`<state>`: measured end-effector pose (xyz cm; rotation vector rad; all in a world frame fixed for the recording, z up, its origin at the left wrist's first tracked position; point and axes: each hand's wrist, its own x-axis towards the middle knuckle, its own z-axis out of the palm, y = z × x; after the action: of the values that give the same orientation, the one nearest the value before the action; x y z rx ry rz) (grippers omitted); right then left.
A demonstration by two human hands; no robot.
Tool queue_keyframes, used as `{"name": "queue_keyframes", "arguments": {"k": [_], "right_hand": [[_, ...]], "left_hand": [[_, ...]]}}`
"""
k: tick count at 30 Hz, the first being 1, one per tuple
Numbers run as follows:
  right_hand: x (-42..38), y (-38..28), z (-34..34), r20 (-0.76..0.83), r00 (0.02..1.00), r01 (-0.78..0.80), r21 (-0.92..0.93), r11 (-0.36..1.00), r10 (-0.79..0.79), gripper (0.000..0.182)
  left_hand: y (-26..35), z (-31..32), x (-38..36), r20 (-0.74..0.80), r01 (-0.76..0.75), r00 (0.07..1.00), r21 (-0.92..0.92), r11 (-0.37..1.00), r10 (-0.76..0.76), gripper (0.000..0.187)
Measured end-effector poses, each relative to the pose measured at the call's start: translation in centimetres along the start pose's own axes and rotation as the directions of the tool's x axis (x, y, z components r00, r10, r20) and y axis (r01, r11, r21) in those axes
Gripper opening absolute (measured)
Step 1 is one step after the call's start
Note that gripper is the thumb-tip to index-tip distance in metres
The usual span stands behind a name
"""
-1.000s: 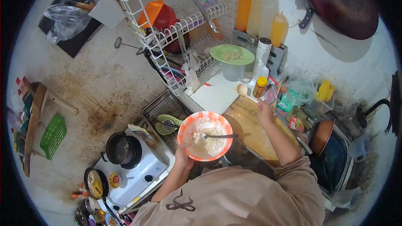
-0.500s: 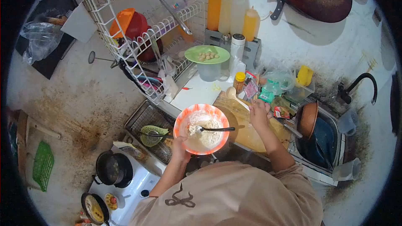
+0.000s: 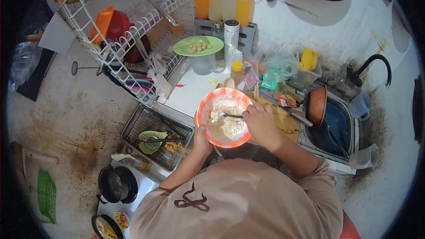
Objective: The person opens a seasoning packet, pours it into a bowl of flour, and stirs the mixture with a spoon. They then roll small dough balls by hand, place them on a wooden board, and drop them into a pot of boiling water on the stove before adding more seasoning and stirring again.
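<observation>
An orange-and-white bowl [image 3: 202, 114] is held up in front of me, with pale floury batter [image 3: 232, 127] inside. My left hand [image 3: 202, 140] grips the bowl's left rim. Between the fingers of my right hand [image 3: 260, 121] is the dark handle of a spoon [image 3: 231, 115], whose head dips into the mixture. Behind the bowl lies a wooden spoon [image 3: 229, 82], mostly hidden by the rim. A wooden board [image 3: 285, 126] sits beneath my right forearm.
A green plate of small balls [image 3: 215, 44] rests on a container behind the bowl. The sink [image 3: 336, 128] is at right, with a knife [image 3: 302, 118] beside it. A wire tray [image 3: 133, 128] and a stove with pans [image 3: 116, 185] stand left; a dish rack [image 3: 106, 48] is behind.
My right hand has let go of the wooden spoon, moved left to the bowl and taken hold of the dark-handled spoon. The bowl has shifted right and up, and the view has moved.
</observation>
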<state>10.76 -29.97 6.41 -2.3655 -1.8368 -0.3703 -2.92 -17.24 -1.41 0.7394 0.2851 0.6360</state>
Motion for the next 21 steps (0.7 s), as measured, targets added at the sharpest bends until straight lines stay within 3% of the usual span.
{"name": "queue_keyframes", "arguments": {"k": [4, 7, 10, 13, 16, 19, 21], "right_hand": [[-1.1, 0.5, -1.9, -0.037, 0.999, 0.009, -0.113, 0.994, -0.013, 0.007], [-1.7, 1.2, -2.4, 0.035, 0.999, 0.011, -0.172, 0.985, -0.005, 0.007], [-2.0, 0.9, -1.3, 0.336, 0.941, -0.007, -0.125, 0.992, 0.049, 0.01], [-2.8, 0.2, -2.4, 0.307, 0.951, 0.013, 0.117, 0.993, -0.049, 0.012], [-2.7, -1.7, -2.5, 0.525, 0.848, -0.177, 0.14, 0.974, 0.079, 0.014], [-2.5, -2.4, -0.1, 0.386, 0.923, -0.075, 0.222, 0.972, -0.016, 0.014], [-1.4, -2.3, 0.2, 0.323, 0.945, -0.112, 0.178, 0.978, 0.049, 0.013]], "left_hand": [[-1.1, -0.2, 0.4, -0.094, -0.002, 0.996, 0.063, 0.998, 0.007, 0.075], [-0.4, 1.6, 0.1, -0.081, -0.076, 0.993, 0.073, 0.994, 0.082, 0.073], [-2.0, -0.1, 0.7, -0.038, -0.095, 0.995, 0.071, 0.993, 0.098, 0.073], [-1.5, 0.9, 0.5, -0.095, -0.126, 0.987, 0.066, 0.99, 0.132, 0.072], [-2.4, -0.9, 0.9, -0.138, -0.011, 0.99, 0.012, 1.0, 0.013, 0.07], [-1.8, -0.8, 0.7, -0.126, 0.076, 0.99, 0.084, 0.994, -0.065, 0.067], [-2.9, -2.2, 1.0, -0.097, 0.067, 0.994, 0.111, 0.992, -0.056, 0.067]]}}
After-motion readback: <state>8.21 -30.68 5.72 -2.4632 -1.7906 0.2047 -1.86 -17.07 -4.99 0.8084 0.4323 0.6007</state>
